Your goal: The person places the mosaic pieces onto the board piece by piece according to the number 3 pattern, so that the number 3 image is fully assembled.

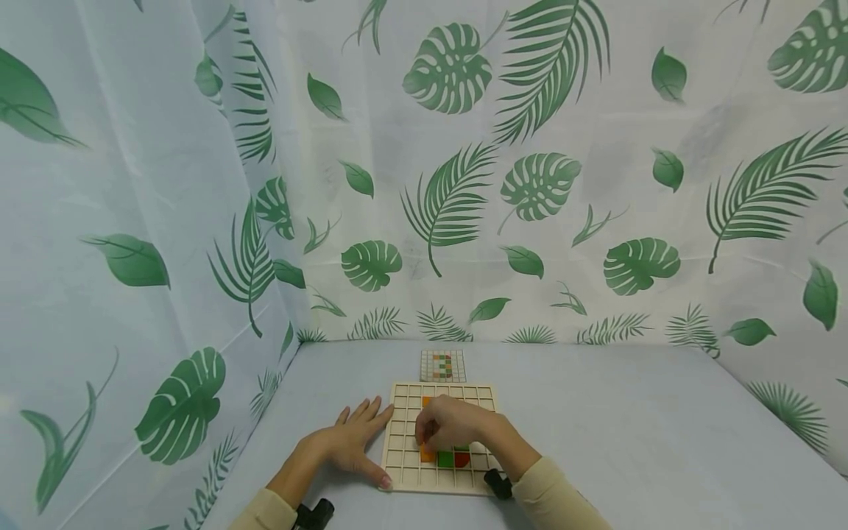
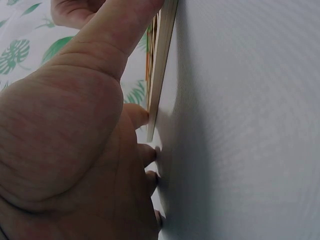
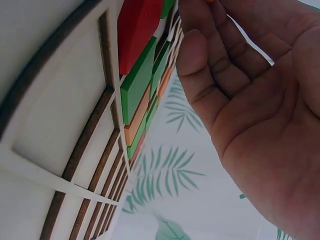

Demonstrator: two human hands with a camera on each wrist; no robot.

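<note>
A pale wooden grid board lies on the table with coloured tiles in its cells. My left hand rests beside it with fingers spread, its thumb and index fingertip touching the board's left edge. My right hand is over the middle of the board, fingers bent. At its fingertips, in the right wrist view, a sliver of an orange tile shows in a pinch. Below that hand lie an orange tile, a green tile and a rounded red tile. The hand hides other cells.
Behind the board lies a small card printed with a coloured grid pattern. The pale table stretches out to the right. Leaf-printed cloth hangs at the back and sides. Dark wrist devices sit close to the board's front.
</note>
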